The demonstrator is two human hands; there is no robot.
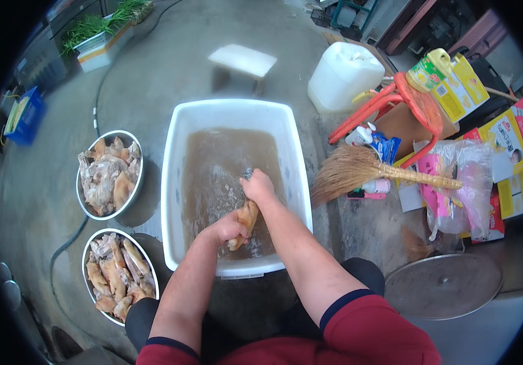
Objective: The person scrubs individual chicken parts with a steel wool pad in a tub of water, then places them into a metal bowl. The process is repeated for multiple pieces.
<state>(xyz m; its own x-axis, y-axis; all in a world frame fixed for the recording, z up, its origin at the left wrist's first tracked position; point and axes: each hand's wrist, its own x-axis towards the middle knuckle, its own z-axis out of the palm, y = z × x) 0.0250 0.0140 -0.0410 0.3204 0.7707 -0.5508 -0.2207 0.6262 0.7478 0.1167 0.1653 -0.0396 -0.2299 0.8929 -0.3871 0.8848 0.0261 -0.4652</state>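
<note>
A large white plastic tub (pixel 236 106) with murky brown water stands before me. Over the water my left hand (pixel 232 228) grips a piece of meat with skin, likely a pig's trotter (pixel 247 221), which slants up to the right. My right hand (pixel 258 185) is closed around a small silvery scouring ball (pixel 247 173) at the trotter's upper end. To the left of the tub are two round metal basins; the upper basin (pixel 142 178) and the lower basin (pixel 157 283) are both heaped with pale, skin-on meat pieces.
A straw broom (pixel 352 171), a red stool (pixel 419 107), a white jerrycan (pixel 346 75) and cardboard boxes (pixel 503 132) lie or stand to the right. A round metal lid (pixel 444 285) is at lower right. Beyond the tub is a low white stool (pixel 243 59); a hose (pixel 61 251) runs along the left.
</note>
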